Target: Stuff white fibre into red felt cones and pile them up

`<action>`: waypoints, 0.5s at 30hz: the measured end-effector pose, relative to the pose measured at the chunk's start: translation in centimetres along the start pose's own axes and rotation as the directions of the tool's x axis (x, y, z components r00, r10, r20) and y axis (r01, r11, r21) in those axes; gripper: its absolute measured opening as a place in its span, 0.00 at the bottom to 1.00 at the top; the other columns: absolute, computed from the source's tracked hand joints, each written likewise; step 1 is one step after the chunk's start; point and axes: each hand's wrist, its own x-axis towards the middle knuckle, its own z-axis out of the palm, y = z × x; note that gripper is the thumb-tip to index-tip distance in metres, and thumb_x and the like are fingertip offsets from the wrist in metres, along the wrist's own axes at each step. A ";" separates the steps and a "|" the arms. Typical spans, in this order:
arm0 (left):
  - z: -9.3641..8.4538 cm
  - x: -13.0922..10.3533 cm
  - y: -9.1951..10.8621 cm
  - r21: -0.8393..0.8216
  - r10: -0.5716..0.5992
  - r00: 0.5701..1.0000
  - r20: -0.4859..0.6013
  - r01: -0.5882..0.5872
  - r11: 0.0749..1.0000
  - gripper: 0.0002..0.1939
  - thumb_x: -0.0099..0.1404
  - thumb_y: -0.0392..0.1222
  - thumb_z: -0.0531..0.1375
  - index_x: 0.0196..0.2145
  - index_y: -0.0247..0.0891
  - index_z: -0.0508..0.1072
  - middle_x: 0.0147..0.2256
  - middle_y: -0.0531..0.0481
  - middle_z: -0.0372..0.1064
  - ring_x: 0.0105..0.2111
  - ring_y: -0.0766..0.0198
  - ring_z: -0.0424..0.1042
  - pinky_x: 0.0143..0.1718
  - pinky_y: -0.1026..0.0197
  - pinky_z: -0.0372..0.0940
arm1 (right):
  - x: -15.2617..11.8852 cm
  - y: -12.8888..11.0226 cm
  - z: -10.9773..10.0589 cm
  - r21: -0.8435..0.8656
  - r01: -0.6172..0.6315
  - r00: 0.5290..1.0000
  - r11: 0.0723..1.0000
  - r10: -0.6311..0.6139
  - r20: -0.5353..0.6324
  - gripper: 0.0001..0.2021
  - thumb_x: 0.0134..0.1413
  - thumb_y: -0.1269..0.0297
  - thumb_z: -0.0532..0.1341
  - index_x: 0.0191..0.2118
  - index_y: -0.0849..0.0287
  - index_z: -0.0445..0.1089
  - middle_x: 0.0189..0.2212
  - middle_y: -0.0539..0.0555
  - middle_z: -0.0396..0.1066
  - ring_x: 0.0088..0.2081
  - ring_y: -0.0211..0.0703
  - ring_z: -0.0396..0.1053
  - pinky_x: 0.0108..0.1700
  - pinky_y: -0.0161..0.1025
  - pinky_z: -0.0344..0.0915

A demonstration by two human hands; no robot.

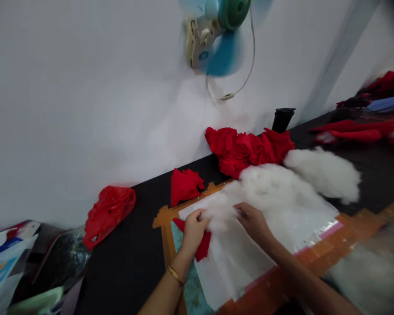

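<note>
Between my two hands a loose tuft of white stuffing fibre point(220, 213) is pulled out. My left hand point(194, 229), with a gold bangle on the wrist, pinches the tuft's left side. Under that hand lies a red fabric piece point(203, 247), partly hidden by it. My right hand point(252, 218) is closed on the right side of the same tuft. Just beyond it, a large heap of white stuffing point(272, 188) rests on white sheeting point(249, 258) taped to the table.
Red cloth piles point(246, 148) and a smaller red stack point(185, 186) lie along the wall. A red plastic bag point(110, 212) sits further left. More stuffing point(325, 173) and a black cup point(283, 119) are at the right. A wall fan point(226, 48) hangs above.
</note>
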 end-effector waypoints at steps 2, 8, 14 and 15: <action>-0.7 0.0 -0.3 -0.037 0.005 1.000 0.015 -0.004 0.999 0.14 0.57 0.39 0.59 0.40 0.36 0.77 0.37 0.47 0.76 0.37 0.58 0.72 0.39 0.60 0.65 | -0.3 0.8 -1.2 0.006 -0.022 0.999 1.000 0.021 0.048 0.11 0.55 0.64 0.54 0.39 0.57 0.72 0.36 0.56 0.75 0.35 0.47 0.72 0.40 0.44 0.69; 2.6 -1.0 0.3 -0.298 -0.022 0.994 0.105 0.052 0.953 0.13 0.58 0.40 0.59 0.42 0.38 0.73 0.40 0.46 0.75 0.40 0.59 0.73 0.43 0.59 0.66 | -2.2 -0.5 -1.1 0.240 -0.113 0.955 0.964 0.039 0.296 0.40 0.55 0.56 0.61 0.69 0.56 0.42 0.58 0.64 0.63 0.51 0.50 0.69 0.46 0.45 0.72; 3.7 -1.0 0.5 -0.264 -0.122 0.986 0.113 0.148 0.953 0.09 0.57 0.46 0.60 0.30 0.38 0.67 0.22 0.55 0.67 0.19 0.66 0.67 0.22 0.64 0.62 | -1.7 -0.4 0.3 0.168 0.026 0.994 0.985 -0.044 0.105 0.17 0.56 0.67 0.52 0.48 0.56 0.72 0.45 0.58 0.75 0.48 0.51 0.72 0.52 0.50 0.67; 3.1 -0.9 0.3 -0.241 -0.120 0.989 0.088 0.138 0.961 0.10 0.58 0.47 0.60 0.29 0.38 0.66 0.21 0.56 0.66 0.18 0.67 0.67 0.21 0.64 0.62 | -1.5 -0.1 0.0 0.167 -0.012 0.993 0.986 -0.008 0.118 0.16 0.57 0.65 0.52 0.46 0.57 0.73 0.44 0.58 0.76 0.46 0.52 0.73 0.50 0.50 0.68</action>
